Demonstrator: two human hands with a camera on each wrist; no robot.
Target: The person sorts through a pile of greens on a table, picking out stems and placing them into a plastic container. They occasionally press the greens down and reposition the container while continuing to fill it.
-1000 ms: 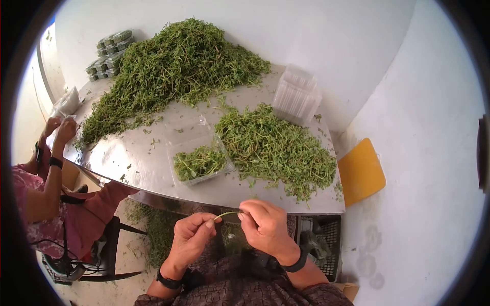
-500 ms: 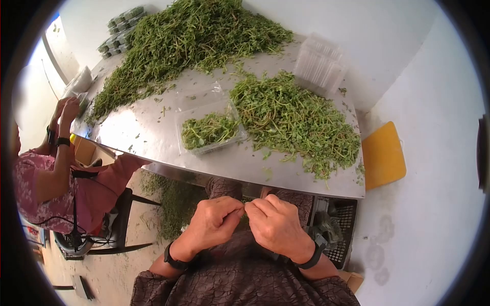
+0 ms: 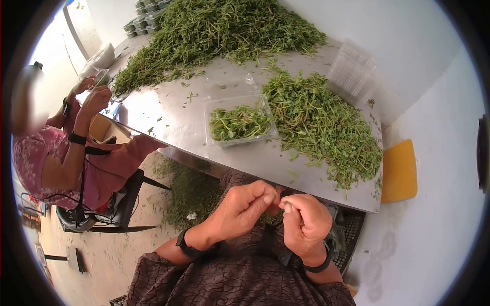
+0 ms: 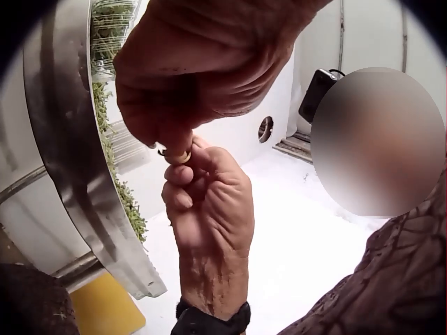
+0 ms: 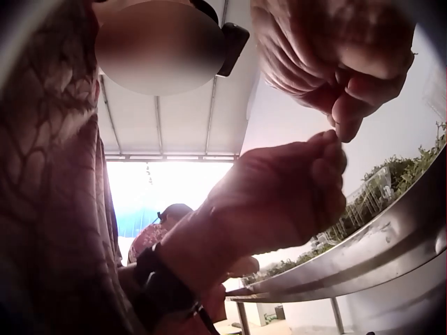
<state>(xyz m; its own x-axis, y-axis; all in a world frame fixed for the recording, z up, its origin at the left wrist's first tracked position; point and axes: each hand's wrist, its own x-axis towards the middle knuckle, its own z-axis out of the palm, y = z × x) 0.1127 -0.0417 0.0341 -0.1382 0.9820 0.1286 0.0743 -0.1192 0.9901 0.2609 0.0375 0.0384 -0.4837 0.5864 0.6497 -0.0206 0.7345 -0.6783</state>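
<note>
Both hands meet above the lap, just off the table's front edge, in the head view. The left hand (image 3: 240, 213) has its thumb pressed against its curled fingers, with its tips beside those of the right hand (image 3: 309, 224). A tiny greenish bit shows at the right thumb. From the left wrist, a small pale stem piece (image 4: 177, 158) appears between the pinching fingertips; most of it is hidden. On the table (image 3: 178, 137), an open clear container (image 3: 245, 142) holds green sprigs (image 3: 237, 122), left of a smaller heap of greens (image 3: 326, 122).
A large heap of greens (image 3: 219, 35) covers the back. Stacked empty clear containers (image 3: 352, 74) stand at the right rear, packed ones (image 3: 145, 21) at the left rear. Another person (image 3: 56, 158) sits left. A yellow panel (image 3: 399, 171) stands beyond the right edge.
The thin stem stretched between the hands is now mostly hidden, and the hands have come closer together. The head view has shifted, placing the table contents farther right. The other person's hands have moved.
</note>
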